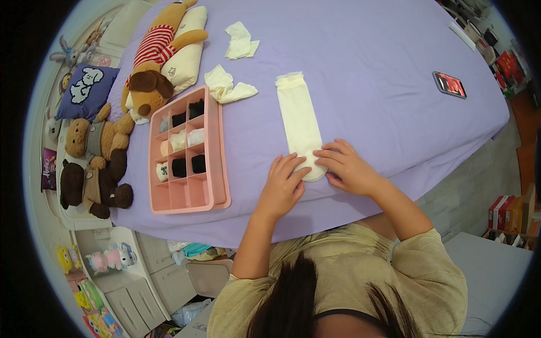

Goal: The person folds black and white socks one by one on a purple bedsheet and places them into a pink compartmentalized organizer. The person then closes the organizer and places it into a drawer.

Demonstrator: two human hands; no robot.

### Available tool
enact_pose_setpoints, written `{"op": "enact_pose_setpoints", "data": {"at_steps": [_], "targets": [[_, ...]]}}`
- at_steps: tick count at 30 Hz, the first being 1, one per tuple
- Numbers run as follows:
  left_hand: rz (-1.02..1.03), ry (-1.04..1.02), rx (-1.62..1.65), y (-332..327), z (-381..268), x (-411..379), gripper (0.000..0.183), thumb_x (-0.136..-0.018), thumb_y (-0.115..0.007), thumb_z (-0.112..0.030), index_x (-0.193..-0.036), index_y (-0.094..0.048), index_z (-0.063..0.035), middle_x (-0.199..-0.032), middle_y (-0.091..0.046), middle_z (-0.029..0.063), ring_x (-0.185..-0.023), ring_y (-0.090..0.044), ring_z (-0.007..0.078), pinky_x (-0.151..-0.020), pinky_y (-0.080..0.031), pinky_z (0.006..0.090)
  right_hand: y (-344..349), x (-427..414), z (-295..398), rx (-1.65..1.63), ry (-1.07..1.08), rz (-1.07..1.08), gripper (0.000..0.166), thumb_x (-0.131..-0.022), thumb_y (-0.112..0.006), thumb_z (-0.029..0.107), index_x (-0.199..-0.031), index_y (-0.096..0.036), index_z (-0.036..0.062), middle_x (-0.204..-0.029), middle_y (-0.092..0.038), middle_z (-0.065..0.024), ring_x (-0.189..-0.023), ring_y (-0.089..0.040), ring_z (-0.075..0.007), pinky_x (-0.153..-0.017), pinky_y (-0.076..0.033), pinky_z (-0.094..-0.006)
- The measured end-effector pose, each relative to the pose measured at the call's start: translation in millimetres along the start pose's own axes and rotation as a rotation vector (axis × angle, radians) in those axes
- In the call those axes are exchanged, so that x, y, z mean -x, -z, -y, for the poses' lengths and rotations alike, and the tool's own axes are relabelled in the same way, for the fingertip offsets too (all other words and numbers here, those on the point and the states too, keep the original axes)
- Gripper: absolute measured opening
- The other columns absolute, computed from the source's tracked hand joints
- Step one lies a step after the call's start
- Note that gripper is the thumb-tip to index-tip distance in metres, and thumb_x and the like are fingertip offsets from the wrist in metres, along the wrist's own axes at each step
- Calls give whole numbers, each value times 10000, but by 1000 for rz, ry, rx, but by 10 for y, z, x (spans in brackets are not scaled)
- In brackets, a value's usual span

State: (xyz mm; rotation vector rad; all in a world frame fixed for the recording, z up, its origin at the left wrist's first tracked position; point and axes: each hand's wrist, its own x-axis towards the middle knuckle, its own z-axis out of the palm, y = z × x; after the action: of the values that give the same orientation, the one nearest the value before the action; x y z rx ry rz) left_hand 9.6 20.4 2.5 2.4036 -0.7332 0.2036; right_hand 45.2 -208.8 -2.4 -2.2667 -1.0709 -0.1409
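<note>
A cream-white sock (298, 114) lies flat and lengthwise on the purple bedsheet in front of me, its ribbed cuff at the far end. Perhaps it is a stacked pair; the cuff edge looks doubled. My left hand (282, 181) rests by the near, rounded toe end, fingertips touching the fabric from the left. From the other side, my right hand (348, 167) touches the toe end's right edge with spread fingers. To the left stands a pink divided storage box (219, 169) with rolled black, white and cream socks in several compartments. Its nearest row shows bare pink compartments.
Beyond the box lie crumpled cream socks (230, 86) and another crumpled pair (241, 40). A plush dog (154, 55) and teddy bears (99, 137) line the bed's left side. A smartphone (449, 84) with a lit screen lies at the right. The bed's edge runs close before me.
</note>
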Motion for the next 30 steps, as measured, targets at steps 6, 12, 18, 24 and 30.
{"op": "enact_pose_setpoints", "data": {"at_steps": [6,12,18,24,30], "targets": [[-204,29,97,-46,52,-77,104,-781,-671,-26,-874,-625,-26,-986,-665,98,-996,-608,310,-901,-459,425,-108,-109,-51,9,-13,-139,192,-780,-698,104,-954,-626,68,-1047,-641,-47,-1040,-552,-265,-926,-400,-451],[-312,330,151,-126,46,-209,98,-849,-670,-77,-891,-633,4,-797,-641,112,-664,-570,224,-614,-459,322,-130,-308,-108,-157,-253,-129,235,-789,-710,127,-1003,-628,76,-885,-627,-54,-941,-558,-268,-842,-418,-382],[-285,586,219,-163,45,-325,96,-862,-667,-125,-923,-640,-56,-708,-623,68,-613,-572,201,-554,-445,331,-108,-333,-108,-141,-69,-303,402,-738,-739,113,-1122,-621,97,-1040,-633,-37,-1004,-548,-261,-870,-430,-378],[-202,723,191,-114,43,-396,162,-849,-684,-123,-986,-626,-60,-751,-628,49,-622,-570,166,-550,-432,318,-149,-332,-121,-38,-4,-248,299,-726,-729,73,-1016,-663,100,-1071,-643,-10,-991,-554,-244,-854,-446,-370],[-438,292,295,-112,150,-326,226,-794,-699,0,-1012,-660,-40,-901,-639,53,-620,-486,112,-537,-403,252,-195,-357,-188,-156,-124,-283,180,-774,-699,71,-952,-673,72,-937,-665,-63,-881,-587,-263,-767,-474,-370]]}}
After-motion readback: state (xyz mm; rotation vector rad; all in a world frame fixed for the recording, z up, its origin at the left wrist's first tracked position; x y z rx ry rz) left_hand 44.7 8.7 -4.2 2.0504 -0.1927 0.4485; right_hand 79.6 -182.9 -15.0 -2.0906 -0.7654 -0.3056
